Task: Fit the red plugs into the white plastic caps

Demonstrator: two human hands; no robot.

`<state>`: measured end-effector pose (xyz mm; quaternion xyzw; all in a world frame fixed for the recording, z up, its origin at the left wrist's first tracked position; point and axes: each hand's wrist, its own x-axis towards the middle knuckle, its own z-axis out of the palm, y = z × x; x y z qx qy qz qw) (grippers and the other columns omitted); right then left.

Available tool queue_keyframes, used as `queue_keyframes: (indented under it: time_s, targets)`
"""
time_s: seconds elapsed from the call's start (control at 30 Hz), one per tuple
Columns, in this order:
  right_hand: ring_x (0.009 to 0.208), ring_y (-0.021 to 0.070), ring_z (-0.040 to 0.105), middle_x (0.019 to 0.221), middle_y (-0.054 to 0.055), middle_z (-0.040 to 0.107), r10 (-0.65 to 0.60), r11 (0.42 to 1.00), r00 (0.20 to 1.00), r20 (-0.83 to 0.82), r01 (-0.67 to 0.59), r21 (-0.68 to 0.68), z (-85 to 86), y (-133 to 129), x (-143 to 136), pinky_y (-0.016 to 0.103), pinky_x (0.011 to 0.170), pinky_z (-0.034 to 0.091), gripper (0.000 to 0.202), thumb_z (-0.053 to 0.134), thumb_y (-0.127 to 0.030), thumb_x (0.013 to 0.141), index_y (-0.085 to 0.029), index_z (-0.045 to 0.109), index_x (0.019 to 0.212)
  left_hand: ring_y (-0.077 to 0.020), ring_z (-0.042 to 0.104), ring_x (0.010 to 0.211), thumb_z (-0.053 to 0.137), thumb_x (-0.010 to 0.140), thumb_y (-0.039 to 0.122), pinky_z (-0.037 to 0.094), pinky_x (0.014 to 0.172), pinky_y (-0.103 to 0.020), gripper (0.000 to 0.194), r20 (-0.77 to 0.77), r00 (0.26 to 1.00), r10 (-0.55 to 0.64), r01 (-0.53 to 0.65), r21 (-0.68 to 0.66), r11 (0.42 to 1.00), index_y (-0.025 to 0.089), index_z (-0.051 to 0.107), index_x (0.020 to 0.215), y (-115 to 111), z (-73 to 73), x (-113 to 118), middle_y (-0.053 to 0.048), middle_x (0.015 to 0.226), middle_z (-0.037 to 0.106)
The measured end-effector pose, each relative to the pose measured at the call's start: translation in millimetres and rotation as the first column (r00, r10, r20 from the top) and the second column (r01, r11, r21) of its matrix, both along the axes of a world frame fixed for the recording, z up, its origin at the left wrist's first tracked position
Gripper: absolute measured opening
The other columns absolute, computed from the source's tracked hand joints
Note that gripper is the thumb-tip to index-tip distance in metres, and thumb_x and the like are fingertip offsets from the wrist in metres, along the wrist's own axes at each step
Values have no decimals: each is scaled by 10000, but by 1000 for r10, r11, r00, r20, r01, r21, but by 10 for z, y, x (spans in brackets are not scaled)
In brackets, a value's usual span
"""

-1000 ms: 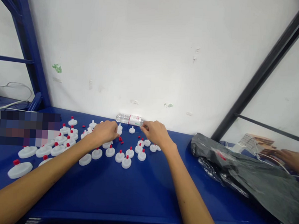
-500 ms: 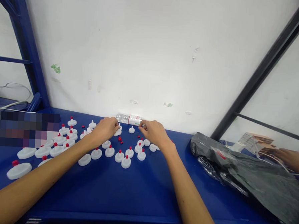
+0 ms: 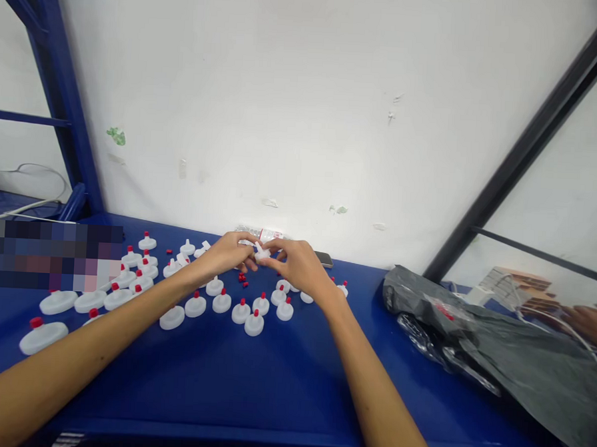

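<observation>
A white nozzle cap (image 3: 262,253), round-based with a bare spout and no red tip, is held tilted above the table between my two hands. My left hand (image 3: 235,252) has its fingertips closed on its left side, and my right hand (image 3: 296,263) pinches it from the right. Just below them lie several small loose red tips (image 3: 242,278). Around my hands stand many white nozzle caps, some with red tips, such as the front capped one (image 3: 254,324), others with bare spouts, like a white cap (image 3: 214,286) by my left wrist.
Behind my hands a clear bottle (image 3: 270,235) lies against the wall, with a dark flat object (image 3: 322,259) to its right. A grey plastic bag (image 3: 496,354) covers the table's right side. Another person's hand (image 3: 591,322) shows at the far right.
My hands were apart and have come together. The bare white cap that stood between them has been lifted off the table and tilted.
</observation>
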<state>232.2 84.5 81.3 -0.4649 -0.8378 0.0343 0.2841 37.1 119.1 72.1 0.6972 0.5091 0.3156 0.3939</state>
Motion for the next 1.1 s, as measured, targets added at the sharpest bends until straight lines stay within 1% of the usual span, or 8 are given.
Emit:
queue_keyframes:
  time_s: [0.1,0.27,0.4,0.57,0.7,0.87,0.97,1.1]
  targets:
    - [826,156,739,1103,8,798,-53,998,999,7,53,28,-13,31,55,266,778,485,275,765,-333,953,-251,709,1209,-185,702,894,660,1011,399,622,793,-364,273,-220,975,-20,23,14,1000,177,677,1169,56,-59,-54,-58,1098,716]
    - [819,168,734,1170,28,788,-127,991,991,38,125,54,-44,70,106,291,786,488,394,788,-267,927,-255,673,1303,-209,702,980,705,982,375,618,861,-391,227,-488,868,-95,103,-10,995,188,702,1111,77,-171,-114,-60,1142,716]
    - [875,191,743,1049,38,804,-127,991,990,60,124,52,-45,80,92,283,779,485,297,801,-284,919,-231,730,1203,-214,702,998,700,986,377,616,869,-395,244,-570,814,-110,130,-5,992,190,697,1142,60,-212,-103,-65,1166,712]
    - [890,194,755,960,19,799,-106,994,993,55,104,37,-57,85,76,263,751,482,262,825,-298,899,-230,738,1136,-220,705,1001,701,985,382,619,866,-407,278,-595,796,-113,158,23,987,176,688,1172,72,-223,-75,-70,1176,710]
    - [870,193,760,881,11,788,-108,994,993,47,107,17,-72,76,78,253,743,482,244,823,-278,899,-220,723,1114,-226,701,1017,698,984,393,614,883,-410,262,-533,845,-43,119,110,987,182,698,1139,72,-149,-65,-65,1169,712]
    - [816,196,744,792,-4,762,-115,993,992,59,115,7,-47,44,69,255,714,452,245,830,-275,891,-225,718,1103,-205,707,945,685,995,389,619,848,-402,288,-299,953,45,17,200,980,166,683,1177,29,3,-50,-62,1126,718]
    - [782,191,727,773,-7,754,-119,993,991,67,119,4,-29,26,53,260,702,429,215,821,-289,898,-231,725,1081,-191,714,897,668,1009,386,620,800,-378,296,-116,992,53,-29,198,980,157,680,1195,-12,76,-43,-57,1090,728]
    - [779,187,718,790,-5,757,-118,993,991,58,117,12,-27,19,28,262,705,419,214,830,-314,887,-234,733,1060,-203,743,935,714,972,395,582,721,-317,286,84,996,26,-38,136,990,147,723,1113,-42,110,-54,-62,1013,773]
